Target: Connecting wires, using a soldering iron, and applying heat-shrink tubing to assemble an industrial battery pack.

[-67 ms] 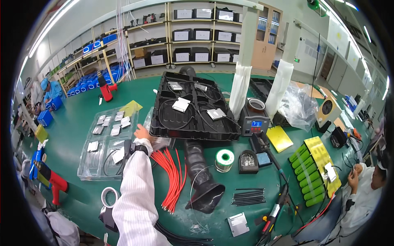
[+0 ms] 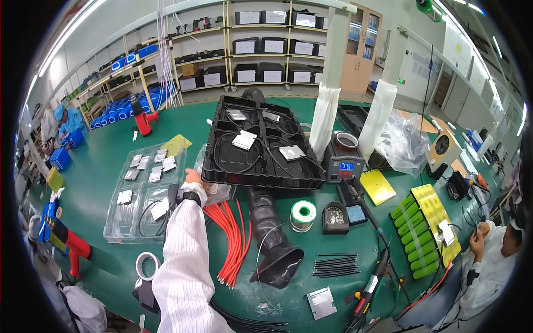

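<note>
My left hand reaches away over the bench, in a white striped sleeve with a black strap at the wrist. It lies at the left edge of the black compartment tray, beside a crumpled clear bag. Its fingers are mostly hidden, so what they hold, if anything, does not show. Left of it sits a clear plastic tray with several small white-silver modules. More such modules with black leads rest in the black tray. My right hand is out of view.
Red wires, a black flexible duct, a solder spool and a soldering station occupy the middle. Green cells stand at right, near a co-worker's hands. Red heat guns lie at left.
My left hand has shifted slightly right, toward the black tray's edge, and its fingers show less. The other things look unmoved.
</note>
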